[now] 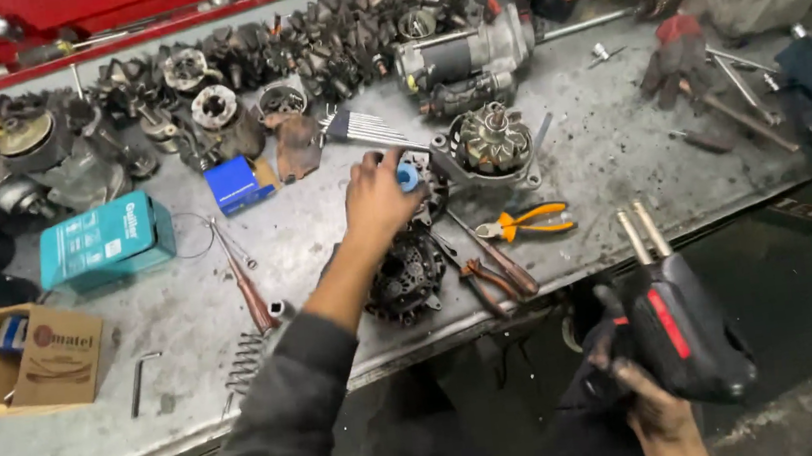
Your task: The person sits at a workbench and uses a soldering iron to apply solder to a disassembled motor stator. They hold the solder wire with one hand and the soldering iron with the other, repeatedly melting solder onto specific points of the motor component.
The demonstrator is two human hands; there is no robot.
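Head view: left hand (378,196) pinches a small blue part (408,175) mid-frame over the bench (609,151). Right hand (650,398), lower right, grips a black tool (683,330). Motor pieces (406,276) lie open, unfinished.

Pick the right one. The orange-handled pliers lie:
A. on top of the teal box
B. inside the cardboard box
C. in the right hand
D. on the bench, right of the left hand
D: the pliers lie flat on the bench, to the right of the left hand, while the right hand holds a black tool.
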